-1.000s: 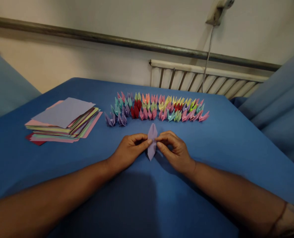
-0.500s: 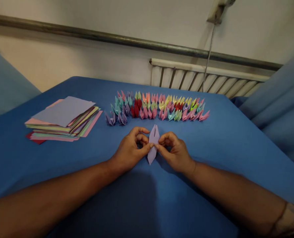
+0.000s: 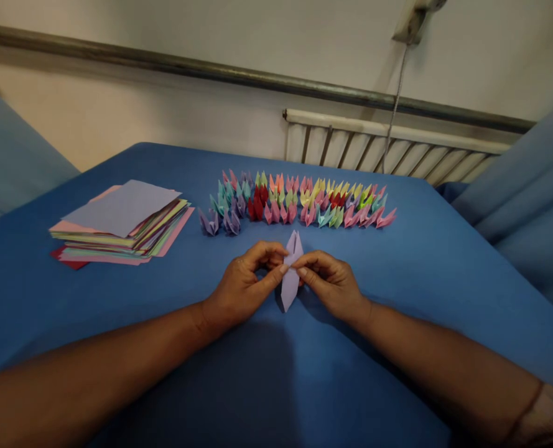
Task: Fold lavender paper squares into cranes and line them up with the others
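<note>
a slender, pointed, pale lilac folded-paper piece (image 3: 290, 294) is held between narrowed fingertips over the blue-covered table (image 3: 444, 261). its left edge is pinched by the left hand (image 3: 244, 283), its right side by the right hand (image 3: 336, 287), the fingertips nearly meeting across its middle.

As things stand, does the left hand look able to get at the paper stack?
Probably yes: no object shows between the left hand and the paper stack, though that hand's grip on the folded lilac paper would likely have to loosen first.
</note>
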`<state>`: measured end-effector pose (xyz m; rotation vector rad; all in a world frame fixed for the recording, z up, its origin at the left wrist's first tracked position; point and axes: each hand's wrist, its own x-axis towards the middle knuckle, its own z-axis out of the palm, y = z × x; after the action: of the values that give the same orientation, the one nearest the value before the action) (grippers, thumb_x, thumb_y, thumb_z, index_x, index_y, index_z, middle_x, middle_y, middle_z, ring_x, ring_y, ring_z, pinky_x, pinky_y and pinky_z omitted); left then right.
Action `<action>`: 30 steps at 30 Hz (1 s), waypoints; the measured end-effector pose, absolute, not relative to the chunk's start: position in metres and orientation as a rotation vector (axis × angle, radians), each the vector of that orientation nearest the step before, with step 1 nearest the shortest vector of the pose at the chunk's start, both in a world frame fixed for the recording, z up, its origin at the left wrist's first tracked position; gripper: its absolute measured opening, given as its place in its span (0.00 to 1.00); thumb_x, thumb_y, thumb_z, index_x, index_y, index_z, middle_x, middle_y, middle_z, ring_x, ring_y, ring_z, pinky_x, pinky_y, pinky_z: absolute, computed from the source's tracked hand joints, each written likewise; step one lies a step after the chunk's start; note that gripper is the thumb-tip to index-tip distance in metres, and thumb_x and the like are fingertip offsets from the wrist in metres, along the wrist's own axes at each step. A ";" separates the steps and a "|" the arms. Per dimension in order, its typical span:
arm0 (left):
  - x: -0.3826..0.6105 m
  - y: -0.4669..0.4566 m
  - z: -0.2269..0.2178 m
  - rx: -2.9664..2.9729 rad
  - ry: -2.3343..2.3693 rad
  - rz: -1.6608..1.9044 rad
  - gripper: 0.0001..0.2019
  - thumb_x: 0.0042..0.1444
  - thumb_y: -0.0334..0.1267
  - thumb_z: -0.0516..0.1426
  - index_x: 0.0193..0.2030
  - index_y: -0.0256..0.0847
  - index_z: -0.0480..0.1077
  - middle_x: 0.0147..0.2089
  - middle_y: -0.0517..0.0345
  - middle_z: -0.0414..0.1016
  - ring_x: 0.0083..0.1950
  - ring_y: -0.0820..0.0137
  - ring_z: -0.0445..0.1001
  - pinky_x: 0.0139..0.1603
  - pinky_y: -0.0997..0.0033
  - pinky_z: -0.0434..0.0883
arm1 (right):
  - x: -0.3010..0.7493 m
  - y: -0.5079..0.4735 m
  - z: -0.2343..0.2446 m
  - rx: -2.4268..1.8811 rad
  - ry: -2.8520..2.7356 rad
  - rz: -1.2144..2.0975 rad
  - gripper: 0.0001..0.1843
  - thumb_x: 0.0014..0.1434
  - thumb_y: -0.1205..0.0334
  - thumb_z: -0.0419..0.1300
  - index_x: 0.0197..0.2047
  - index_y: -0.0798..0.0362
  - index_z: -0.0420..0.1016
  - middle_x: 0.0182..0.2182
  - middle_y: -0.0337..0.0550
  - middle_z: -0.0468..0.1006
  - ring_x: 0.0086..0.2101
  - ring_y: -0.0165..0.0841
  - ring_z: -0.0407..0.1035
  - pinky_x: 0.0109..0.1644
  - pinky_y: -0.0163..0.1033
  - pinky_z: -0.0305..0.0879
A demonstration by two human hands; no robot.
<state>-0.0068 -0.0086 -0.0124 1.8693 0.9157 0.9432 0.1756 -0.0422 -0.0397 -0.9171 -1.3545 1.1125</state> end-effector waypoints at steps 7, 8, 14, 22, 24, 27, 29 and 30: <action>-0.005 -0.003 -0.009 1.896 0.872 0.848 0.09 0.55 0.33 0.57 0.43 0.40 0.73 0.38 0.58 0.77 0.40 0.70 0.75 0.45 0.69 0.71 | 0.178 -0.038 -0.040 -0.931 -1.294 1.137 0.06 0.59 0.57 0.62 0.37 0.50 0.74 0.26 0.35 0.74 0.26 0.26 0.68 0.33 0.35 0.67; -0.005 -0.003 -0.010 1.895 0.871 0.852 0.09 0.54 0.33 0.58 0.42 0.40 0.74 0.37 0.58 0.77 0.40 0.70 0.74 0.45 0.69 0.71 | 0.178 -0.038 -0.041 -0.930 -1.302 1.132 0.06 0.59 0.57 0.61 0.38 0.50 0.74 0.26 0.35 0.74 0.27 0.27 0.68 0.33 0.35 0.67; -0.006 -0.001 -0.011 1.857 0.913 0.851 0.06 0.54 0.38 0.60 0.37 0.39 0.74 0.34 0.59 0.76 0.36 0.71 0.73 0.41 0.70 0.70 | 0.177 -0.040 -0.045 -0.956 -1.408 1.080 0.10 0.57 0.61 0.63 0.43 0.49 0.72 0.30 0.36 0.74 0.30 0.28 0.68 0.36 0.36 0.65; -0.003 -0.002 -0.014 1.743 0.983 0.860 0.07 0.54 0.40 0.60 0.31 0.38 0.70 0.28 0.63 0.69 0.31 0.75 0.67 0.33 0.75 0.66 | 0.173 -0.038 -0.042 -1.050 -1.292 1.067 0.10 0.54 0.56 0.66 0.29 0.51 0.71 0.24 0.34 0.72 0.26 0.27 0.65 0.30 0.35 0.62; -0.002 -0.003 -0.014 1.734 1.007 0.858 0.07 0.53 0.39 0.60 0.29 0.38 0.70 0.27 0.63 0.69 0.29 0.76 0.66 0.31 0.76 0.65 | 0.172 -0.039 -0.040 -1.059 -1.276 1.103 0.11 0.53 0.56 0.65 0.28 0.51 0.70 0.23 0.34 0.73 0.25 0.26 0.65 0.29 0.34 0.62; -0.001 -0.005 -0.012 1.708 1.037 0.849 0.07 0.52 0.39 0.61 0.29 0.38 0.69 0.27 0.63 0.69 0.28 0.76 0.65 0.29 0.76 0.64 | 0.171 -0.039 -0.039 -1.049 -1.247 1.139 0.12 0.52 0.56 0.66 0.29 0.51 0.68 0.23 0.34 0.73 0.23 0.26 0.65 0.29 0.34 0.62; 0.000 -0.005 -0.011 1.658 1.047 0.849 0.08 0.51 0.38 0.62 0.29 0.38 0.68 0.27 0.63 0.69 0.28 0.76 0.67 0.30 0.76 0.65 | 0.171 -0.038 -0.040 -1.024 -1.211 1.161 0.13 0.51 0.56 0.67 0.31 0.50 0.67 0.23 0.32 0.71 0.24 0.25 0.65 0.29 0.34 0.64; 0.001 -0.005 -0.011 1.621 1.045 0.853 0.08 0.50 0.38 0.62 0.30 0.38 0.68 0.28 0.64 0.69 0.29 0.76 0.68 0.31 0.76 0.66 | 0.171 -0.037 -0.040 -1.006 -1.192 1.174 0.13 0.51 0.56 0.67 0.32 0.50 0.66 0.23 0.31 0.70 0.24 0.26 0.66 0.30 0.34 0.65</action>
<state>0.0006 -0.0054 -0.0109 1.6207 1.0446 0.8529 0.1709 -0.0369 -0.0404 -1.0060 -1.1920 1.1739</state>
